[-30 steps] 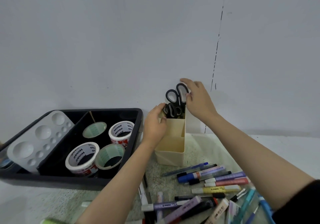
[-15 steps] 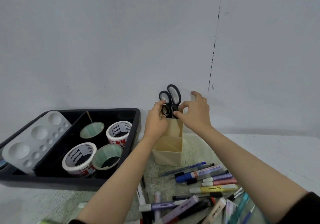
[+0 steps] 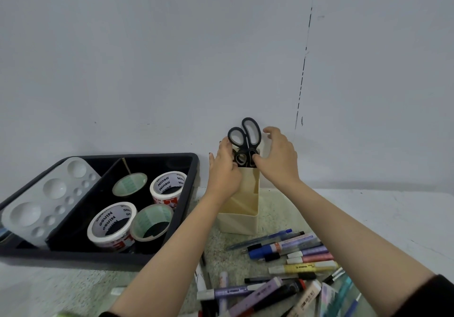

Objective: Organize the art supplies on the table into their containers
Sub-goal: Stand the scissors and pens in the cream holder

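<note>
Two pairs of scissors stand blades-down in the back compartment of the cream holder (image 3: pixel 239 221). The large scissors (image 3: pixel 245 132) rise well above the rim. The small scissors (image 3: pixel 242 157) sit lower in front of them, with only their loops showing. Handles-up is, I judge, the safe way to store them: points buried, loops easy to take.

Your left hand (image 3: pixel 224 169) cups the holder's left wall with fingers curled at its rim, most likely so the tall, narrow box does not tip. Your right hand (image 3: pixel 277 159) is mostly open, its fingers arched and spread just behind the large loops without closing on them. Its thumb tip touches a loop of the small scissors, apparently nudging them down. Both pairs therefore lie between your two hands, with the small pair against your right thumb.

The markers and pens (image 3: pixel 294 250) lie loose on the table (image 3: pixel 368 213) near your forearms and are probably next. Tape rolls (image 3: pixel 111 223) and a palette (image 3: pixel 44 194) sit in the black tray (image 3: pixel 186 194) to your left.
</note>
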A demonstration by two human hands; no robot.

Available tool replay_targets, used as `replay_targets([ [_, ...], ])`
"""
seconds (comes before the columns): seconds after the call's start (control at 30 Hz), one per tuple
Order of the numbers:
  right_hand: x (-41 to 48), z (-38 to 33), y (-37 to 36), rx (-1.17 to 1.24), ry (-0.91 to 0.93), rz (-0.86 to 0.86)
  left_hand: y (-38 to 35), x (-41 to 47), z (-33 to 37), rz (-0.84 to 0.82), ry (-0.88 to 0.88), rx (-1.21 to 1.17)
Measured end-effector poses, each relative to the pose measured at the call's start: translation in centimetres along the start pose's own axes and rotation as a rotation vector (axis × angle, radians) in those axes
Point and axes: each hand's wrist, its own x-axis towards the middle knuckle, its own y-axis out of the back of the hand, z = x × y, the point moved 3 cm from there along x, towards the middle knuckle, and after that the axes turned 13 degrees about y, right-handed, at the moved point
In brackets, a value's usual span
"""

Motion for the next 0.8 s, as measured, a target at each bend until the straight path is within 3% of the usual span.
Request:
replay_targets([
  [0.2, -0.2, 0.1, 0.2, 0.148, 0.077, 0.035, 0.2, 0.0, 0.0, -0.132, 0.01, -0.081],
  [0.3, 0.4, 0.5, 0.6, 0.222, 0.037, 0.095, 0.8, 0.1, 0.2, -0.077, -0.001, -0.107],
  [0.53, 1.8, 0.9, 1.1, 0.101, -0.026, 0.106, 2.5, 0.0, 0.9, 0.11, -0.03, -0.102],
  [0.8, 1.6, 0.8, 1.0, 0.08, -0.156, 0.127, 2.1, -0.3, 1.8, 0.0, -0.026, -0.249],
])
